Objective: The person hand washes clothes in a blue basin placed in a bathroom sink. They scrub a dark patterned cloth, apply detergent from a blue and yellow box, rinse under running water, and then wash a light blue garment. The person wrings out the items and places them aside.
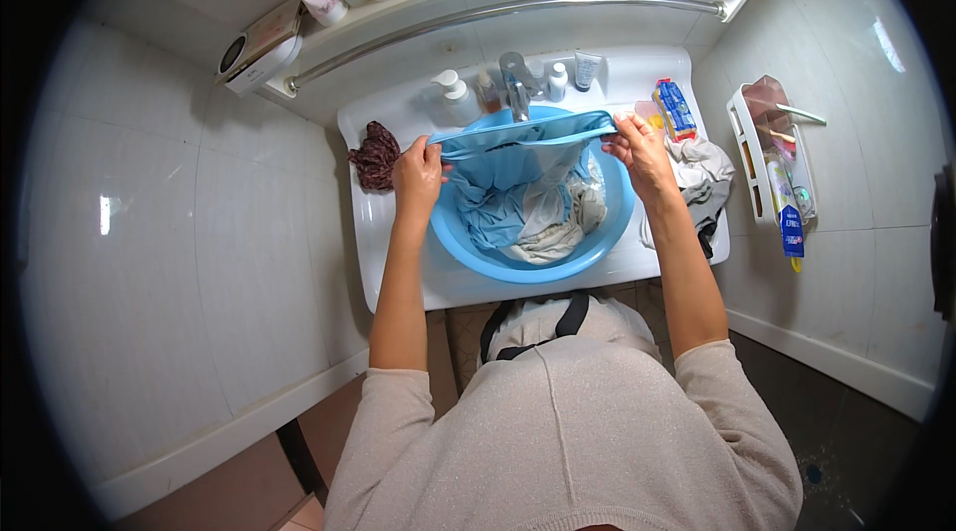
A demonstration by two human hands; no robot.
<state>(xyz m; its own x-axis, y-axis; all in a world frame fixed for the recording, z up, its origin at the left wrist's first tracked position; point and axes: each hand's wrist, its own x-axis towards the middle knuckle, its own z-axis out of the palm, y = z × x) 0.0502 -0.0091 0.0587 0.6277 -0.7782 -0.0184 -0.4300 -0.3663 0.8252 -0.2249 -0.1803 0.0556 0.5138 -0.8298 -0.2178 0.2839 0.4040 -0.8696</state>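
A light blue garment (513, 165) is stretched by its banded top edge between my two hands, above a round blue basin (534, 273). My left hand (422, 171) grips one end of that edge, with the fingers closed. At the other end my right hand (640, 155) pinches the band between thumb and fingers. The garment's lower part hangs down into the basin. Wet-looking whitish cloth (551, 244) lies bunched in the basin beside it. Exactly what kind of garment it is cannot be made out.
The basin stands in a white sink (393, 272) below a metal tap (515, 83). A dark red cloth (375, 156) lies left; piled clothes (700, 173) and a blue-yellow packet (676, 109) lie right. A pump bottle (453, 93) stands behind. A towel rail (498, 8) crosses above.
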